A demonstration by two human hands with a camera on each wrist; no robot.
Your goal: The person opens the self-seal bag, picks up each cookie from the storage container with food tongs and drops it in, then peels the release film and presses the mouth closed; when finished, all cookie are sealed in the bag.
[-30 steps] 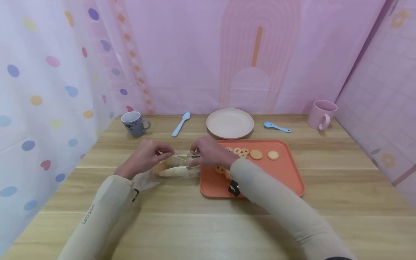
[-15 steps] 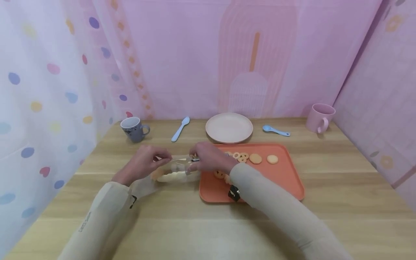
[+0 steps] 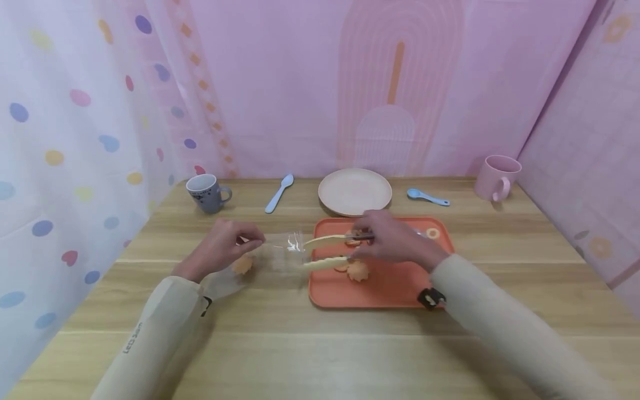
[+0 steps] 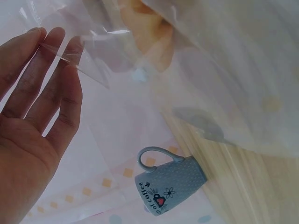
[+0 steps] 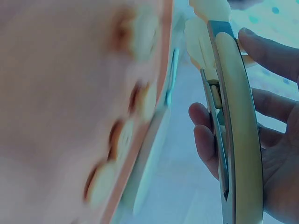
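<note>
My left hand [image 3: 220, 248] pinches the edge of a clear plastic bag [image 3: 282, 256]. Inside the bag lies an orange-brown cookie [image 3: 243, 265]; in the left wrist view the bag's film [image 4: 219, 70] fills the upper right. My right hand [image 3: 397, 239] grips a pair of tongs [image 5: 240, 126] with metal arms and cream tips. The tips stand apart beside the bag's mouth, over the left edge of the orange tray [image 3: 385, 289], and nothing shows between them. A scalloped cookie [image 3: 358, 271] lies on the tray under the tongs; other cookies are partly hidden by my right hand.
Behind the tray stands a pale round plate [image 3: 355, 191]. A grey mug [image 3: 207, 193] and a blue spoon [image 3: 279, 193] are at back left. At back right are a small blue spoon [image 3: 427, 196] and a pink mug [image 3: 497, 178]. Curtains border the table.
My right hand has drawn the tongs rightward out of the bag to over the tray, and their tips show wider apart. My left hand keeps its pinch on the bag.
</note>
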